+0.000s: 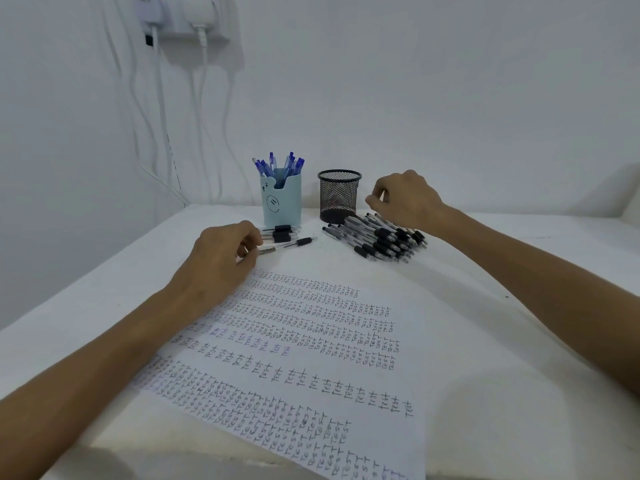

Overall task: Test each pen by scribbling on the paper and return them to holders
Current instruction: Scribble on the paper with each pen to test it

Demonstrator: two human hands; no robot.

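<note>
Head view: my left hand [221,261] pinches with curled fingers the end of a pen [298,242] that lies on the table [502,271] before the blue holder [281,202]. My right hand [407,199] is over the pile [381,239] beside the mesh holder [338,199], fingers curled; I cannot tell if they hold something. The paper [294,362] lies nearer to me.

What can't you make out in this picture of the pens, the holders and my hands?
Head view only:
- Right hand: whether its fingers pinch a pen from the pile; the hand itself hides them.
- Mesh holder: contents, behind dark mesh.
- Pen in left hand: its rear end, under the fingers.
- Paper: near corner, cut off by the bottom edge.
</note>
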